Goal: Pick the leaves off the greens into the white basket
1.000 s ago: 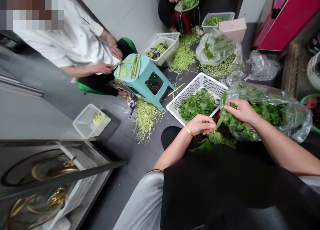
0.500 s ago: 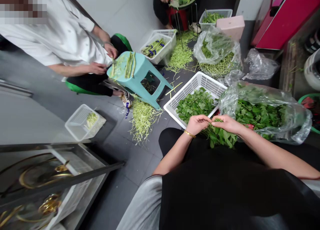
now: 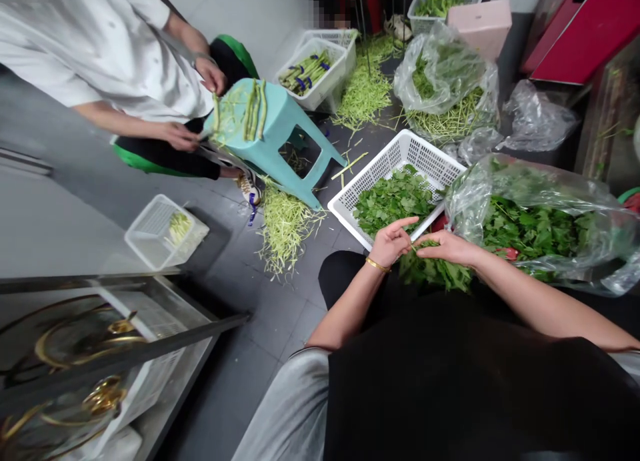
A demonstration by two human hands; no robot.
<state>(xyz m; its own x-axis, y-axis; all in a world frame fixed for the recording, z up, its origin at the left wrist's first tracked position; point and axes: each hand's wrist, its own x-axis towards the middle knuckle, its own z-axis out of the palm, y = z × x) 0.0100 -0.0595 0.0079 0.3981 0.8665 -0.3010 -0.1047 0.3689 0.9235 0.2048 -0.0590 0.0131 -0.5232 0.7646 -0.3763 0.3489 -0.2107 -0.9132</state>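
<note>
My left hand (image 3: 391, 245), with a gold bracelet at the wrist, has its index finger stretched out and its other fingers curled in a pinch at the stem ends. My right hand (image 3: 447, 247) meets it there, its fingers closed on a bunch of leafy greens (image 3: 440, 274) whose leaves hang below over my lap. Just beyond my hands a white perforated basket (image 3: 345, 201) holds loose leafy greens (image 3: 393, 201). To the right of my right hand, a clear plastic bag (image 3: 565, 181) lies open around more leafy greens (image 3: 540, 227).
At left a co-worker in a white shirt (image 3: 115, 61) sits at a turquoise stool (image 3: 285, 127) bearing green stalks. Peelings (image 3: 285, 231) litter the floor beneath. A small white bin (image 3: 150, 234) and a metal rack (image 3: 195, 341) stand left. Another bag (image 3: 445, 81) sits behind the basket.
My left index finger has straightened away from the stems, and both hands have shifted slightly left. The view has tilted down a little. The co-worker's hands have moved apart slightly.
</note>
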